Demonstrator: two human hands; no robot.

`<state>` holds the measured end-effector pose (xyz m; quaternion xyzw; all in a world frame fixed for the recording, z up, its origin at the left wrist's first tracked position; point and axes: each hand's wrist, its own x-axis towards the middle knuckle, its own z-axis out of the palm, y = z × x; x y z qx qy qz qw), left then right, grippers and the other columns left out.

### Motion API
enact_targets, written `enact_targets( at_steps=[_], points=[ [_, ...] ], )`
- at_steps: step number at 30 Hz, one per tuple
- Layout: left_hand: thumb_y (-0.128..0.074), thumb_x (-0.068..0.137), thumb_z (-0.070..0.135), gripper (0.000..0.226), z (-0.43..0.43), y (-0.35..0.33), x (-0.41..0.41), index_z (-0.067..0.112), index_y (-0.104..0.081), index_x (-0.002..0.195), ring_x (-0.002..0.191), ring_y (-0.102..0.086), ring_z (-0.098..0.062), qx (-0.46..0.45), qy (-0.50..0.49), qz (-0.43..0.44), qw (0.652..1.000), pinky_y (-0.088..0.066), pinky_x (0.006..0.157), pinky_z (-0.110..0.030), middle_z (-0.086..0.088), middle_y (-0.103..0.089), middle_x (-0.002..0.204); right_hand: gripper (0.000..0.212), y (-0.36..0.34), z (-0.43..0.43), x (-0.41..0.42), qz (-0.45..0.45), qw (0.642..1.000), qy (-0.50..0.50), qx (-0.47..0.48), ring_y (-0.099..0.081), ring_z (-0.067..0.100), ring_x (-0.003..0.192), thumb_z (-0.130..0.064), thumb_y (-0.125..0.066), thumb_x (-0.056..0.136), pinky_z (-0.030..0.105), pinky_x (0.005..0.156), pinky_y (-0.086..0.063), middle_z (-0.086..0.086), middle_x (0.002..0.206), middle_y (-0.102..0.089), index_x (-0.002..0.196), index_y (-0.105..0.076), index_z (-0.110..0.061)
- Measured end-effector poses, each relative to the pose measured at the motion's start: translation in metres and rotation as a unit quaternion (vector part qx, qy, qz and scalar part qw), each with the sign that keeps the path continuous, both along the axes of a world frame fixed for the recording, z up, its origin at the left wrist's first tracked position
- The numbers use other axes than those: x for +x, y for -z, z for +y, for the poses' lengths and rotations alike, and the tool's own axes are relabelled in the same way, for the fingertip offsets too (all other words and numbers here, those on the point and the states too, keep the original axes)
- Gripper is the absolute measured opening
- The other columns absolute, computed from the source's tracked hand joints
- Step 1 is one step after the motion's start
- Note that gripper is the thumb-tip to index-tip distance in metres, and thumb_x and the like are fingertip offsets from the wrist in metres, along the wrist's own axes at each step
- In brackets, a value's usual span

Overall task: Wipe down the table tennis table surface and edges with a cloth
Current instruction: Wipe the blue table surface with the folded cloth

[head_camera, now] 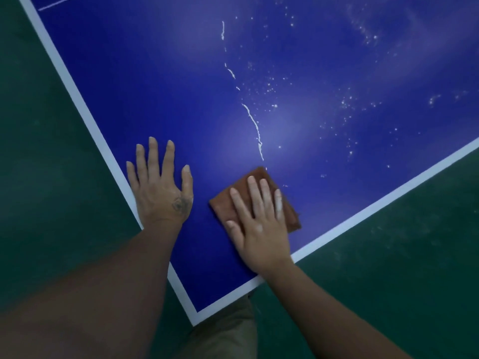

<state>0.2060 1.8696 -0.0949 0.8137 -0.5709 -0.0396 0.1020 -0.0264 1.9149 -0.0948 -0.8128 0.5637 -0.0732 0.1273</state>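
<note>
Head view looks down on the near corner (194, 320) of the blue table tennis table (155, 73), its white border line (77, 99) running along both edges that meet there; green floor (39, 177) lies beyond each edge.

The left hand (160, 193) rests flat on the surface just inside the left edge, fingers straight and spread, holding nothing; it looks like a brace for the body's lean. The right hand (259, 229) lies palm down on the folded brown cloth (223, 208), fingers straight and slightly apart, pressing it to the table rather than gripping it. The cloth sits on the surface near the corner, close to the right edge but not on the border line.

A thin broken white streak (252, 123) runs from just beyond the cloth's far corner toward the middle of the table; scattered white specks (347, 102) cover the surface to the right of it. The blue to the left of the streak shows no such marks.

By my reading the job is at an early to middle stage; the streak may mark the limit of a wiped area; the speckled part toward the right edge and far side is left to do, and I cannot tell whether the edges have been wiped.
</note>
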Motion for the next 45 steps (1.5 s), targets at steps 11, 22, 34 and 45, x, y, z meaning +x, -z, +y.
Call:
enact_targets(
  at_steps=[11, 22, 34, 45],
  points=[
    [-0.038, 0.113, 0.050, 0.064, -0.003, 0.003, 0.002, 0.024, -0.031, 0.172, 0.170, -0.006, -0.029, -0.014, 0.001, 0.014, 1.000, -0.009, 0.136, -0.059, -0.006, -0.019, 0.182, 0.062, 0.001, -0.120, -0.091, 0.037, 0.998, -0.025, -0.039, -0.009, 0.030, 0.167, -0.055, -0.038, 0.111, 0.061, 0.133, -0.011, 0.005, 0.179, -0.016, 0.168, -0.034, -0.030],
    [-0.038, 0.112, 0.048, 0.066, -0.003, 0.004, 0.003, 0.025, -0.029, 0.173, 0.170, -0.004, -0.028, -0.006, 0.000, 0.019, 1.000, -0.010, 0.136, -0.061, -0.004, -0.014, 0.183, 0.065, -0.003, -0.097, -0.012, 0.002, 0.997, -0.067, -0.029, -0.012, 0.032, 0.167, -0.047, -0.046, 0.111, 0.063, 0.132, -0.011, 0.005, 0.179, -0.018, 0.168, -0.035, -0.017],
    [-0.040, 0.112, 0.048, 0.065, -0.003, 0.000, 0.002, 0.024, -0.032, 0.172, 0.170, -0.007, -0.028, -0.010, -0.003, 0.027, 1.000, -0.011, 0.136, -0.060, -0.006, -0.017, 0.183, 0.067, -0.013, -0.184, -0.100, 0.063, 0.995, 0.075, -0.010, -0.014, 0.032, 0.166, -0.051, -0.036, 0.110, 0.062, 0.131, -0.014, 0.006, 0.178, -0.021, 0.168, -0.035, -0.016],
    [-0.036, 0.115, 0.031, 0.056, -0.004, -0.006, 0.002, 0.011, -0.040, 0.167, 0.169, -0.018, -0.027, -0.045, -0.030, 0.055, 0.997, -0.014, 0.137, -0.055, -0.008, -0.029, 0.179, 0.063, -0.007, -0.079, 0.017, 0.023, 0.993, -0.114, -0.013, -0.011, 0.033, 0.167, -0.046, -0.044, 0.112, 0.061, 0.132, -0.013, 0.008, 0.179, -0.016, 0.169, -0.031, -0.025]
  ],
)
